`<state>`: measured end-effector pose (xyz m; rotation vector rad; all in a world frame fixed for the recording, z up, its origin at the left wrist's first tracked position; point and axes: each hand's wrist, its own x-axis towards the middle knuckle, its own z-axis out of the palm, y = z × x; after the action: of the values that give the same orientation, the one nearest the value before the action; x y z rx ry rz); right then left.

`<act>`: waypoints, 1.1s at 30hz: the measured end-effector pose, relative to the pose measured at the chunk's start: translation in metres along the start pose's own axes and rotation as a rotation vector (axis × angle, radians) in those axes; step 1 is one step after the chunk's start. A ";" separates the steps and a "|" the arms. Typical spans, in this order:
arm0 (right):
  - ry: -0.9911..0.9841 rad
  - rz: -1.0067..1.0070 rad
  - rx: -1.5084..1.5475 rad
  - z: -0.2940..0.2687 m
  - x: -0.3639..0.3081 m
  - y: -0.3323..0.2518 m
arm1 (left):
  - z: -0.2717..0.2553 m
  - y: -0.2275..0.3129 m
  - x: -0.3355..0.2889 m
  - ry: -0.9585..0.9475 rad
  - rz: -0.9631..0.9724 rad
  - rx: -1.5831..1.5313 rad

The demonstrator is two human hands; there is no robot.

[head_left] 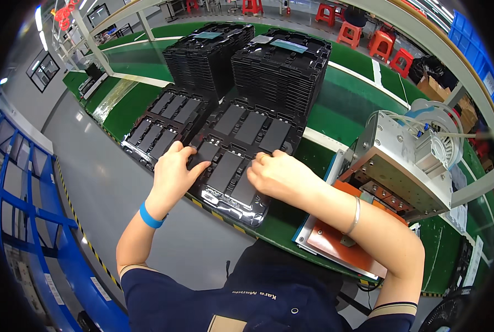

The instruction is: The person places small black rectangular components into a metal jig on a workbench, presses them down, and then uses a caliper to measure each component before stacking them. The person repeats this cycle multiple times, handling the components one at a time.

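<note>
In front of me lies a black plastic tray (214, 206) with flat dark grey rectangular pieces (227, 172) set in its pockets in two rows. My left hand (175, 169) is at the tray's left edge, thumb and fingers apart, their tips touching the near-left piece (205, 154). Over the right side of the near row is my right hand (277, 172), its fingers curled and pressed together. They cover part of the near-right piece (244, 191), and what lies between the fingertips is hidden. A second black tray (167, 123) with similar pieces sits to the left.
Two tall stacks of black trays (277, 74) (200, 63) stand behind on the green bench (346, 97). At the right is a metal press-like machine (404, 166) with an orange-brown plate (335, 246). Blue racking (34, 213) stands on the left, across the grey floor.
</note>
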<state>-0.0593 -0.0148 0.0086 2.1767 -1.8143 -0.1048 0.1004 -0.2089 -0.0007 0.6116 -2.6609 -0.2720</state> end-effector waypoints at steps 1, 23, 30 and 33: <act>-0.011 -0.031 -0.052 0.002 0.005 -0.002 | 0.003 -0.005 -0.001 -0.017 -0.020 0.030; 0.387 0.305 -0.054 -0.053 -0.143 -0.050 | -0.016 0.039 0.075 -0.662 0.023 -0.633; 0.309 0.849 -0.098 -0.049 -0.227 -0.089 | 0.056 0.080 0.117 -0.958 -0.027 -0.664; 0.234 1.028 0.074 -0.041 -0.226 -0.107 | 0.054 0.081 0.116 -0.804 -0.007 -0.429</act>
<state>0.0072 0.2286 -0.0131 0.9949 -2.5314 0.4219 -0.0486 -0.1850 0.0115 0.4200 -3.1588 -1.2850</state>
